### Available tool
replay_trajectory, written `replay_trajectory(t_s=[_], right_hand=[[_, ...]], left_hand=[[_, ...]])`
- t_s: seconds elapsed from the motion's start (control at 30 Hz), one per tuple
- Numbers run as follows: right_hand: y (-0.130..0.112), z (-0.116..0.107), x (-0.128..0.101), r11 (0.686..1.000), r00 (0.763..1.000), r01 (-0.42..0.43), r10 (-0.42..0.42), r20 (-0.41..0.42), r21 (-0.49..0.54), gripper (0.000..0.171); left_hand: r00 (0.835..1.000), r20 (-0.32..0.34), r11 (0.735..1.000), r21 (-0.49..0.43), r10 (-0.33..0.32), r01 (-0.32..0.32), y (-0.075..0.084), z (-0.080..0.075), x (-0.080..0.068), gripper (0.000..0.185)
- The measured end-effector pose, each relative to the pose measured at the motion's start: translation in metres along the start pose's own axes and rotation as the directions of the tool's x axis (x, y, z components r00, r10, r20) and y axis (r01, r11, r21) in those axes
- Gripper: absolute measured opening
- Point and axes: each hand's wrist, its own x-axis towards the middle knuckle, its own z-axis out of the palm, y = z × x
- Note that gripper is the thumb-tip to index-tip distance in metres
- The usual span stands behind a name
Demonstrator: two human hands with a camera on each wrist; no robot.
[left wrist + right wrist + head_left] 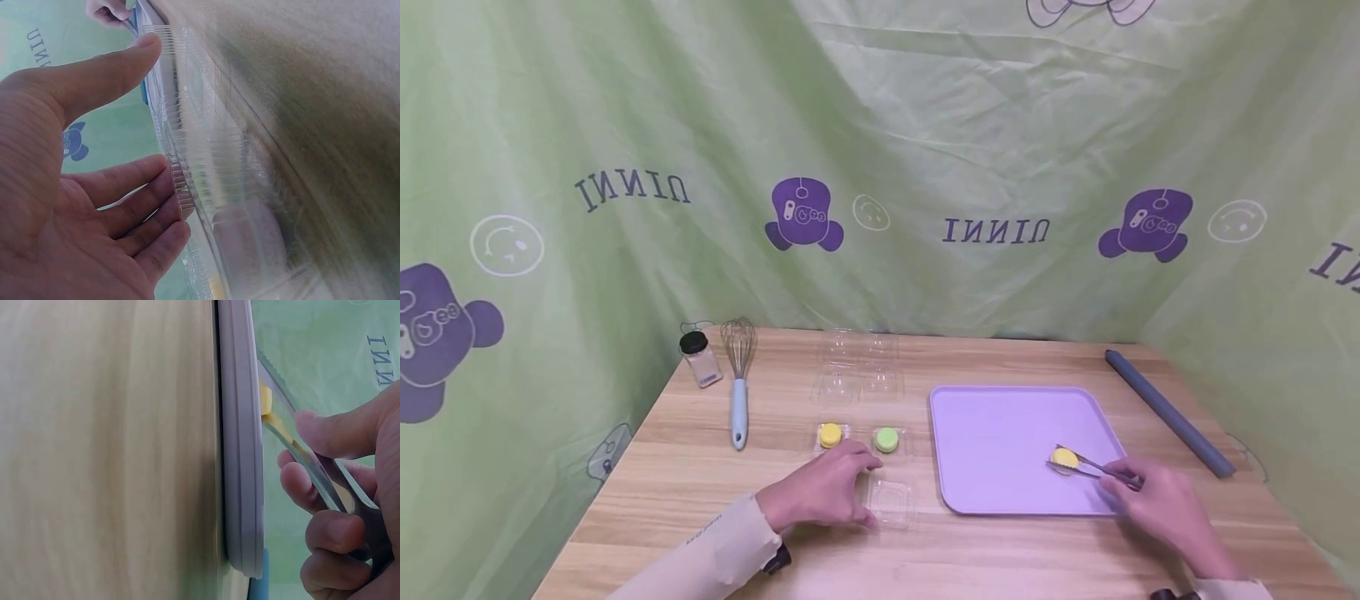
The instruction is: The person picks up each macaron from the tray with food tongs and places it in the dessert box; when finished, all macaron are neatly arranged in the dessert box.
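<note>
My left hand [869, 492] lies on the wooden table with straight fingers against a clear plastic cell tray [892, 502]. In the left wrist view the thumb [125, 62] and fingers [156, 212] touch its ridged edge [181, 156]. Two far cells hold a yellow macaron [830, 434] and a green macaron [887, 439]. My right hand [1112, 486] grips metal tongs [1086, 467], which clasp another yellow macaron [1063, 457] on the purple tray [1000, 433]. The right wrist view shows the tongs [319, 481], that macaron [265, 400] and the tray's rim [240, 456].
A whisk with a blue handle [739, 392] and a small black-capped jar [700, 358] stand at the back left. The clear lid [857, 367] lies open behind the macarons. A grey roll [1168, 412] lies right of the tray. Green curtains enclose the table.
</note>
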Motion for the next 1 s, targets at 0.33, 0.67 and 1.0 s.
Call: replay_trajectory(t_s=[0.33,0.67,1.0], right_hand=[[-0.0056,0.0002,0.0009,1.0,0.997,0.023,-0.023,-0.071,0.0,0.011],[-0.0046,-0.0001,0.0015,1.0,0.998,0.014,-0.014,-0.063,0.001,0.012],[-0.0051,-0.0004,0.0013,1.0,0.999,0.001,-0.001,-0.051,0.0,0.012]], left_hand=[[1.0,0.01,1.0,-0.007,-0.003,0.003,0.0007,-0.0025,0.0017,0.077],[1.0,0.009,1.0,-0.002,-0.005,0.005,0.0016,-0.0037,0.0023,0.077],[1.0,0.011,1.0,-0.019,0.006,-0.006,0.0022,-0.0038,0.0013,0.076]])
